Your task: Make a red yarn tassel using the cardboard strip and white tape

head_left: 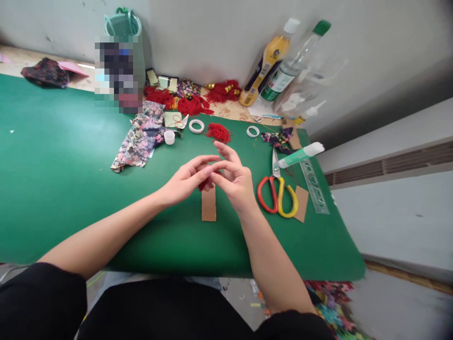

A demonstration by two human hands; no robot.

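Observation:
My left hand (187, 181) and my right hand (236, 182) meet over the middle of the table, fingertips pressed together. Between them a small bit of red thread (203, 184) shows under my left thumb; the fingers hide most of it. Both hands are closed in a pinch at this spot, the right one with its outer fingers raised and spread. Just below the fingers, a narrow brown cardboard strip (208, 208) lies flat on the green tabletop (166, 241). Beyond my hands sits a bundle of red thread (218, 132).
Scissors (278, 194) with red and yellow handles lie at right, beside a glue stick (300, 156), a clear ruler (314, 186) and a cardboard piece (302, 203). Floral fabric (143, 134), tape rolls (196, 126), red tassels (193, 105) and bottles (269, 61) stand or lie toward the wall.

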